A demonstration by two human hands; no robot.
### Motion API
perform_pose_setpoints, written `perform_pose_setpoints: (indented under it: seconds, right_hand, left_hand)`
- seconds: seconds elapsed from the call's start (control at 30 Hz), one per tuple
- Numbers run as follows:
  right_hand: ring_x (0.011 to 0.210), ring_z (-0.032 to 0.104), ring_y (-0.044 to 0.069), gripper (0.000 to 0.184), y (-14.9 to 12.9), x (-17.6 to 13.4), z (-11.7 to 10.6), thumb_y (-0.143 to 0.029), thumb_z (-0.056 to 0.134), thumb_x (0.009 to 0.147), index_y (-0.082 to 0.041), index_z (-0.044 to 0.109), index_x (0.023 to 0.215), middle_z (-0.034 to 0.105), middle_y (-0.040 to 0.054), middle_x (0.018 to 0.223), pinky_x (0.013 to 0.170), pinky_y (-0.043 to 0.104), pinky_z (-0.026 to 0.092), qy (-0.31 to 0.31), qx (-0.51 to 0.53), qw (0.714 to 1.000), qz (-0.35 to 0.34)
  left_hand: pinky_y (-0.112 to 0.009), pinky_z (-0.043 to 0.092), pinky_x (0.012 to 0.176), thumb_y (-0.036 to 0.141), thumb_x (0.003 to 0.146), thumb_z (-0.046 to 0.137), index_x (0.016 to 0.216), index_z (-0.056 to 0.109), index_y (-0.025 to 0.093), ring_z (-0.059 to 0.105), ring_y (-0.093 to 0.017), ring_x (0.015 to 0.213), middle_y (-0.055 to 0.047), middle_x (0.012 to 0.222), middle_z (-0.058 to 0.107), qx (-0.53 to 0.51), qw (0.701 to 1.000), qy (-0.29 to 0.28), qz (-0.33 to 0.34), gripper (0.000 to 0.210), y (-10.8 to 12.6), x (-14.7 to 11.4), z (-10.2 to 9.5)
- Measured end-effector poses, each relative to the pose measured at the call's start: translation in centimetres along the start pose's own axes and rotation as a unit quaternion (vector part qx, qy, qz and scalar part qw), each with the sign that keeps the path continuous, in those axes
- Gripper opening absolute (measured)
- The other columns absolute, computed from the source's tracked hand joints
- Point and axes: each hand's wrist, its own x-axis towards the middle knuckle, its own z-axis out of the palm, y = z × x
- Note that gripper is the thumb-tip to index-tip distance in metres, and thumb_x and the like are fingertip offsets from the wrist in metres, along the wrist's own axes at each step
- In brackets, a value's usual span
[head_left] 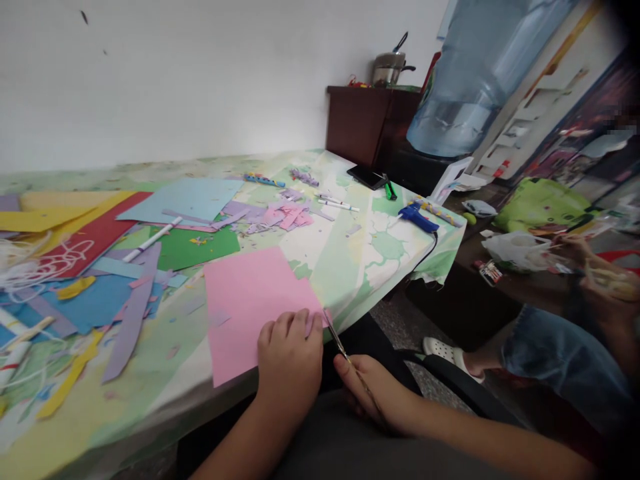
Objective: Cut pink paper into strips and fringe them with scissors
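Observation:
A sheet of pink paper [255, 300] lies at the front edge of the table, with a notch in its right side. My left hand [290, 353] is closed over the paper's lower right part, fingers curled and thumb partly hidden. In my right hand [373, 387], just off the table edge, is a slim pair of metal scissors [341, 343]. Their tips reach the paper's right corner, close to my left fingers. Whether the blades are apart I cannot tell.
Left of the paper are coloured sheets [195, 200], purple strips [135, 320] and white string [50, 260]. Pink scraps [290, 215], markers [339, 203], a phone [367, 177] and a blue glue gun [419, 218] lie farther back. A person in jeans [560, 360] sits at right.

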Motion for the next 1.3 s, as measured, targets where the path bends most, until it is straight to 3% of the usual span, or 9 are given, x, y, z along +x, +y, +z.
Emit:
perform_pose_setpoints:
  seconds: [0.6, 0.77, 0.9, 1.13, 1.3]
  right_hand:
    - [0.032, 0.035, 0.004, 0.039, -0.6, -0.3, 0.2, -0.055, 0.035, 0.069, -0.017, 0.036, 0.059, 0.039, -0.005, 0.043, 0.028, 0.015, 0.023, -0.027, 0.047, 0.996, 0.073]
    - [0.031, 0.03, 0.004, 0.049, 0.1, -0.7, -0.2, -0.064, 0.023, 0.066, -0.017, 0.033, 0.054, 0.033, -0.0057, 0.041, 0.029, 0.016, 0.02, -0.006, 0.06, 0.998, 0.021]
    - [0.037, 0.022, 0.003, 0.049, 0.4, -0.9, -0.7, -0.062, 0.019, 0.07, -0.017, 0.029, 0.053, 0.028, -0.0057, 0.045, 0.033, 0.018, 0.017, 0.019, 0.085, 0.995, -0.045]
    - [0.043, 0.021, 0.005, 0.051, 0.3, -0.9, -0.7, -0.066, 0.022, 0.065, -0.017, 0.028, 0.051, 0.026, -0.0044, 0.048, 0.037, 0.02, 0.018, -0.022, -0.003, 0.999, -0.032]
    - [0.043, 0.02, 0.005, 0.051, 0.4, -0.9, -0.4, -0.067, 0.023, 0.064, -0.017, 0.027, 0.051, 0.026, -0.0044, 0.048, 0.037, 0.02, 0.017, -0.04, -0.003, 0.999, -0.035]
  left_hand:
    - [-0.037, 0.03, 0.068, 0.018, 0.069, 0.046, 0.09, 0.057, 0.02, 0.046, -0.023, 0.08, -0.005, 0.089, 0.059, -0.003, 1.0, 0.003, -0.01, 0.024, 0.2, -0.3, 0.2]
    - [-0.037, 0.031, 0.069, 0.02, 0.07, 0.044, 0.091, 0.056, 0.02, 0.047, -0.023, 0.082, -0.006, 0.091, 0.058, 0.006, 1.0, -0.003, -0.012, 0.024, 0.4, -0.3, 0.1]
    - [-0.039, 0.031, 0.072, 0.021, 0.072, 0.043, 0.099, 0.053, 0.02, 0.047, -0.024, 0.086, -0.007, 0.099, 0.057, 0.037, 0.999, 0.025, -0.017, 0.029, 0.2, -0.5, -0.2]
    - [-0.042, 0.03, 0.08, 0.021, 0.073, 0.04, 0.094, 0.056, 0.018, 0.045, -0.026, 0.095, -0.007, 0.102, 0.056, 0.056, 0.998, -0.034, -0.026, 0.027, -1.0, -0.3, -0.5]
    - [-0.042, 0.033, 0.078, 0.021, 0.073, 0.039, 0.096, 0.055, 0.017, 0.046, -0.026, 0.094, -0.009, 0.101, 0.057, 0.053, 0.998, -0.034, -0.018, 0.029, -0.6, -0.4, -0.2]
